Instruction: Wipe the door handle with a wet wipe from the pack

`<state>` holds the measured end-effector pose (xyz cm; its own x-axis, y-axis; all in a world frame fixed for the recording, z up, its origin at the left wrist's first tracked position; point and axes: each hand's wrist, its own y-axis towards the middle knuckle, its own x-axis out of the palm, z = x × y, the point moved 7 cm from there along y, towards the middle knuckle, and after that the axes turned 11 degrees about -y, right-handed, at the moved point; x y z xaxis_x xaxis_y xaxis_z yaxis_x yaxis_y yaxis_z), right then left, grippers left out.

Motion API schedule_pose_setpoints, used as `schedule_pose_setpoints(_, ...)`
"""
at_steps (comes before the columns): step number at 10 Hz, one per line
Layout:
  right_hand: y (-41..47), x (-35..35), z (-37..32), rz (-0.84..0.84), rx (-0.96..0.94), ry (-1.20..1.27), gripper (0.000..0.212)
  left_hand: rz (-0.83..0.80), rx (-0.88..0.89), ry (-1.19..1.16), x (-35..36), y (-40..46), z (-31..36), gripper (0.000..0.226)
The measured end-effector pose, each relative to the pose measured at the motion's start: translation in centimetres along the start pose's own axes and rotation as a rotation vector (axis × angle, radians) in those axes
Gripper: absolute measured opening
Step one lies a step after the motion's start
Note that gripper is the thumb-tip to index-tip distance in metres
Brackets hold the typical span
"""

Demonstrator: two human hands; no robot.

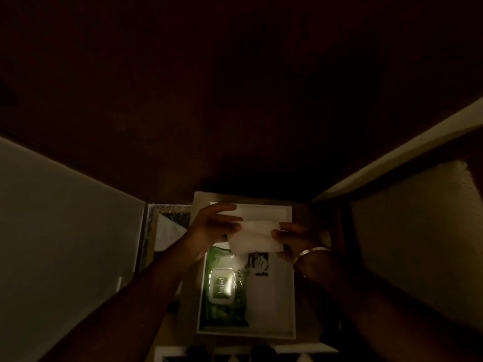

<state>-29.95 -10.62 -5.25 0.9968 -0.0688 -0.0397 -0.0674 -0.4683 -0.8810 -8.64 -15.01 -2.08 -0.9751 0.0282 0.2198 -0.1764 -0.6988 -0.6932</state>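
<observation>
1. Being stretched between both hands, a white wipe [253, 237] is being held flat above the far end of a white tray [271, 304], in very dim light.
2. The wipe's left edge is being pinched by the left hand [214, 231], whose fingers [230, 222] are being kept closed on it from above, with the thumb hidden underneath.
3. The wipe's right edge is being gripped by the right hand [298, 240], whose fingers [281, 234] are being curled narrowly around the corner.
4. A metal bangle [312, 253] is being worn on the right wrist.
5. The green pack [224, 288] is being left lying in the left half of the tray, below and nearer than the wipe, apart from both hands; its pale lid [221, 284] is facing up and appears shut.
6. A dark printed mark [258, 263] is being shown on the tray floor just beside the pack, partly under the wipe's lower edge.
7. The tray is being carried on a surface too dark to be identified, between a pale wall [65, 218] on the left and another pale wall [418, 244] on the right.
8. A large dark brown panel [235, 100], possibly the door, is filling the upper part of the view; no handle can be made out on it in the gloom.
</observation>
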Motion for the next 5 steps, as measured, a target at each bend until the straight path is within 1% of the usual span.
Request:
schedule_pose_setpoints(1,5.0,-1.4,1.4,0.151,0.021,0.024,0.030,0.080,0.071,0.075,1.3,4.8,-1.8,0.047)
schedule_pose_setpoints(2,8.2,-1.8,2.0,0.251,-0.005,-0.110,0.031,0.128,0.118,0.097,1.4,7.5,-3.2,0.048)
schedule_pose_setpoints(3,10.3,-2.3,2.6,0.418,-0.089,-0.520,0.033,0.249,0.158,0.385,-0.2,9.5,-4.7,0.047)
schedule_pose_setpoints(4,8.8,-1.8,2.4,0.540,-0.191,-0.622,0.032,0.266,0.194,0.609,-1.5,8.8,-4.8,0.046)
schedule_pose_setpoints(5,5.5,0.5,1.6,0.511,-0.328,-0.848,0.045,0.243,0.164,0.934,-3.1,6.2,-4.7,0.059)
